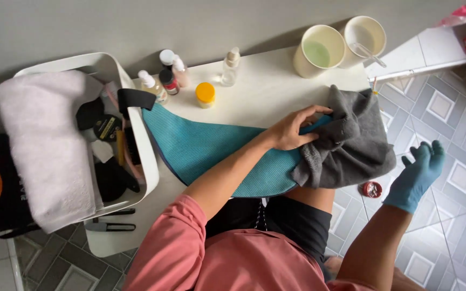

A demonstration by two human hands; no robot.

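Left hand (293,129): bare, fingers pressing grey towel (351,141) at table's right edge.
Right hand (419,173): gloved, spread, empty.
Towel: soft, limp, light; likely best gathered by a fold.

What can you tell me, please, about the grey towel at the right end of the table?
The grey towel is a thick, fluffy cloth, terry by its look, lying crumpled in loose folds. It sits at the right end of the white table, partly hanging past the edge above the tiled floor. Its left side overlaps the teal mat. The bare left hand presses on its left edge; the gloved right hand is apart from it.
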